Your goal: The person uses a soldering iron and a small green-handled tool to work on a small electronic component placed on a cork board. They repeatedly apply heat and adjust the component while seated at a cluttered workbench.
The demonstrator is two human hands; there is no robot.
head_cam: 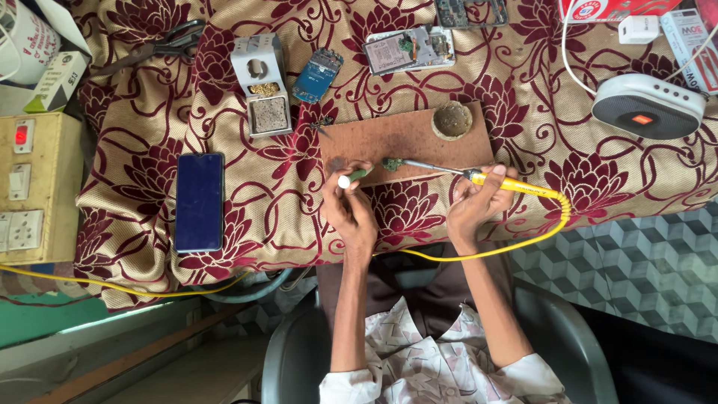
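1. Right hand [479, 198] is closed around a yellow soldering iron [479, 176], fingers wrapped on the handle; the metal tip points left to a small green circuit board [391, 163].
2. Left hand [348, 202] is curled, pinching a small green-and-white tool [351, 178] between thumb and fingers, just left of the circuit board; can't tell if the tool touches it.
3. The circuit board lies on a brown wooden board [389, 138], near its front edge, between the two hands.
4. A round tin of dark paste [452, 120] sits at the wooden board's far right corner.
5. The iron's yellow cord [523, 243] loops right, then back under the forearms.
6. Everything rests on a maroon floral cloth [149, 120].
7. A dark phone [199, 202] lies flat well to the left.
8. Beyond: a grey metal stand [262, 86], a blue circuit board [318, 75], an opened phone [410, 49].
9. A white speaker [648, 105] is at the far right, a switch box [30, 187] at the far left.
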